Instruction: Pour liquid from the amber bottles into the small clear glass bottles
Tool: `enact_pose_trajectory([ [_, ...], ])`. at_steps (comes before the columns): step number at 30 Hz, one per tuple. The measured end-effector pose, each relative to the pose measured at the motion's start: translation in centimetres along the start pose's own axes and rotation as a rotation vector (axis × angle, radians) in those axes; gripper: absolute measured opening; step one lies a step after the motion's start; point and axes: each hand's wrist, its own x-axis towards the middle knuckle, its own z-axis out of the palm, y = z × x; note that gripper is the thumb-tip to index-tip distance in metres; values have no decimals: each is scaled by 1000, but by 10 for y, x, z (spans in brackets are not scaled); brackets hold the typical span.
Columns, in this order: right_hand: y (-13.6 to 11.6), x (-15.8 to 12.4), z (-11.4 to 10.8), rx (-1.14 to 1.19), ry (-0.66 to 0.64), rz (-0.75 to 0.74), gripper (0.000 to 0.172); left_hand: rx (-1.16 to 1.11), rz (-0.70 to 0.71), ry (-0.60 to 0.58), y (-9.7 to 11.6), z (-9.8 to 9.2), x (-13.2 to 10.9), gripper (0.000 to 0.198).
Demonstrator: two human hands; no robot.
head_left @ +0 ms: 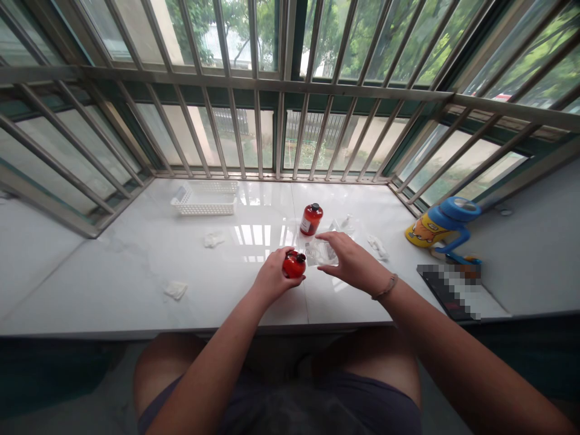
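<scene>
My left hand [273,273] is wrapped around a red bottle [295,267] near the front of the white counter [217,308]. That bottle has a dark neck, tilted toward me and to the right. To its right, my right hand [347,257] is held apart from it, thumb and fingers spread with nothing between them. A second red bottle [310,220] with a black cap and a pale label stands upright just behind my hands. Clear plastic packaging [321,252] lies under and beside my right fingers.
A white plastic basket [205,208] sits at the back left. Crumpled tissues [176,290] lie on the left, another white wad [377,248] on the right. A blue and yellow tumbler [437,223] stands at right, behind a dark flat object [444,293]. Metal bars [258,133] close off the windows.
</scene>
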Motion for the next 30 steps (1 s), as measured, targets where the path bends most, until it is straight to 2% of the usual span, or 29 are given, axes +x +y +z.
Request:
enact_pose_trajectory([
  [16,-3,4,-2,-10,-51,9,72,2,-25,-17,2,2,3,76],
  [30,-3,8,-8,-68,-52,-49,72,-6,-25,-10,0,3,2,78],
])
